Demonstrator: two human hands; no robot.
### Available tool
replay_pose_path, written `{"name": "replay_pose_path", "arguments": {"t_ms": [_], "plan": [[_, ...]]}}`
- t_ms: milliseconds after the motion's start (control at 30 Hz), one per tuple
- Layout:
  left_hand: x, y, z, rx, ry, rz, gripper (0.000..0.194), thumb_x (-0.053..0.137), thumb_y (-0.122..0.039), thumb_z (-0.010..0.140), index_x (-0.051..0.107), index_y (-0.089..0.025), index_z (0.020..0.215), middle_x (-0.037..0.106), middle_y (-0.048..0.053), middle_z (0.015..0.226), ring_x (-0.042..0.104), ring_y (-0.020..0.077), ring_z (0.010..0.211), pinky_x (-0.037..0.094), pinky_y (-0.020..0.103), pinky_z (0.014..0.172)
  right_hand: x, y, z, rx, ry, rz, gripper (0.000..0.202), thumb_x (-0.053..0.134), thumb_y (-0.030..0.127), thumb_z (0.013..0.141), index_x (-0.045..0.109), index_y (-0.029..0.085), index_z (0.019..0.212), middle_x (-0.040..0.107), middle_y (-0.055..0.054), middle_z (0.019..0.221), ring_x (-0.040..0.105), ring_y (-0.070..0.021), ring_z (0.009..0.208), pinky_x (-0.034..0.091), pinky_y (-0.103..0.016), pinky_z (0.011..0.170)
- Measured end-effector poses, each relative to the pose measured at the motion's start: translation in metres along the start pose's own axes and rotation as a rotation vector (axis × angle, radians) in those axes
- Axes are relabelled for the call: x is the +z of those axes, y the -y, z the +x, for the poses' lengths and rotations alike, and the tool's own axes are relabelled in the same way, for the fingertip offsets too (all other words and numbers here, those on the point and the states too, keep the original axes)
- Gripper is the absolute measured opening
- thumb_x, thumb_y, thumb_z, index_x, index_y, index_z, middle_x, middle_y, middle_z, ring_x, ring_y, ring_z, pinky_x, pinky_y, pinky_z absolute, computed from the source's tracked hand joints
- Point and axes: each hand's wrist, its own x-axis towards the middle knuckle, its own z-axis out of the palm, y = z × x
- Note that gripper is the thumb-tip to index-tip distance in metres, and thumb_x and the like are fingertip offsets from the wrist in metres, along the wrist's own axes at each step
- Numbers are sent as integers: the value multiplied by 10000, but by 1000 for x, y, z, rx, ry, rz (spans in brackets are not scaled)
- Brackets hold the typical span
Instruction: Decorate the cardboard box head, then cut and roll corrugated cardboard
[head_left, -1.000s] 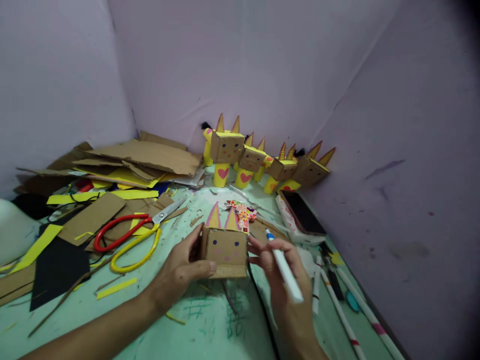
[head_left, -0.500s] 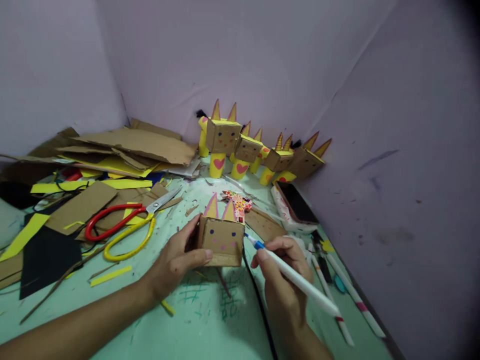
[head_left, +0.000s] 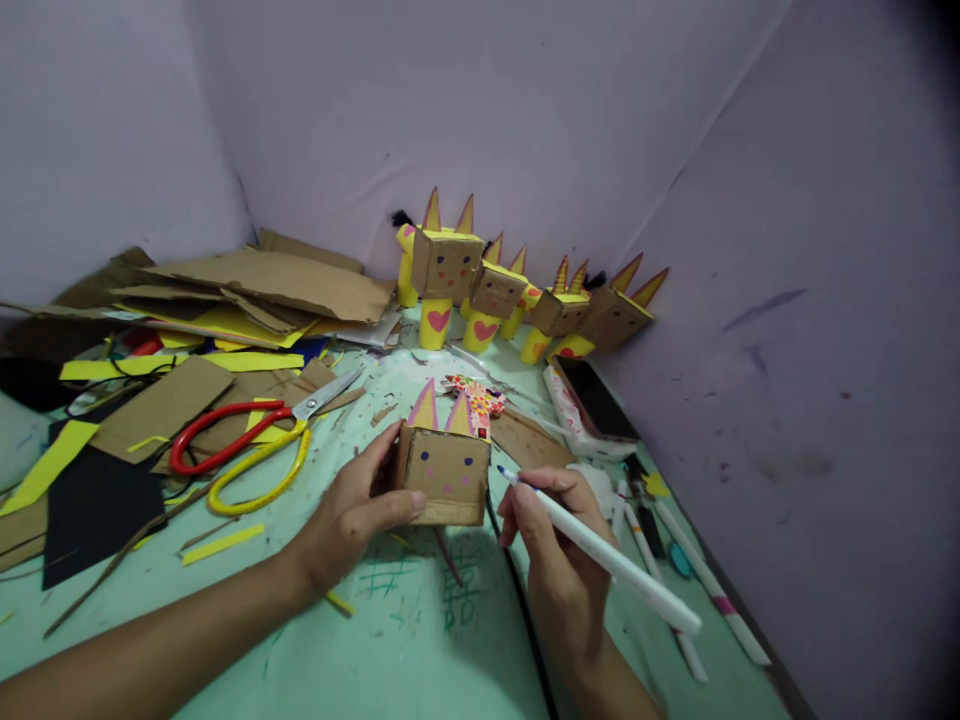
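Observation:
A small cardboard box head [head_left: 450, 487] with two blue eyes, pink dots and two yellow ears edged in pink faces me near the table's middle. My left hand [head_left: 360, 515] grips its left side, with the thumb on the front face. To the right, my right hand [head_left: 559, 545] is closed around a white marker [head_left: 615, 560]. The marker's blue tip points at the box's right edge, a small gap away from it. A patterned paper piece [head_left: 480, 395] lies just behind the box.
Red-and-yellow scissors [head_left: 300, 410] lie at left among paper strips and a cardboard pile [head_left: 285, 285]. Similar box-headed figures [head_left: 448, 270] stand at the back. A phone [head_left: 596, 398] and several markers [head_left: 712, 585] are at right. A black cable [head_left: 525, 610] runs forward.
The marker in my right hand has tilted slightly, and its tip has shifted a little to the right. My left hand keeps its hold on the box.

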Motion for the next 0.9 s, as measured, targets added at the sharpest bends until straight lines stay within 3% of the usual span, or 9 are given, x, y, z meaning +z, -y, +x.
{"name": "replay_pose_path", "arguments": {"t_ms": [167,400,667,900], "plan": [[-2,4,0,-14,8,11,765,684,-307,720,387,-166,1410,504,102,1444,482,345,1291,373,462,1088,4,0,2,6,-63,-19,93,708,284,812,683,223,879,643,60,587,604,-92,513,484,-184,514],[1,-1,0,9,9,30,726,677,-277,718,424,-165,1389,546,99,1403,485,355,1284,386,469,1079,10,1,-1,27,-67,100,73,632,282,854,568,248,859,624,79,594,589,-90,521,459,-184,528],[1,-3,-2,4,8,19,729,680,-293,719,422,-153,1385,546,113,1402,502,356,1270,389,469,1077,7,2,-6,-17,-118,-180,125,684,320,788,630,208,765,684,6,629,637,-146,549,473,-224,512],[3,-5,-2,-9,27,9,727,671,-285,724,417,-157,1392,525,102,1426,485,353,1288,412,440,1061,3,2,-5,-73,-115,-231,162,667,337,798,637,194,728,663,-2,624,614,-151,552,468,-235,507]]}}
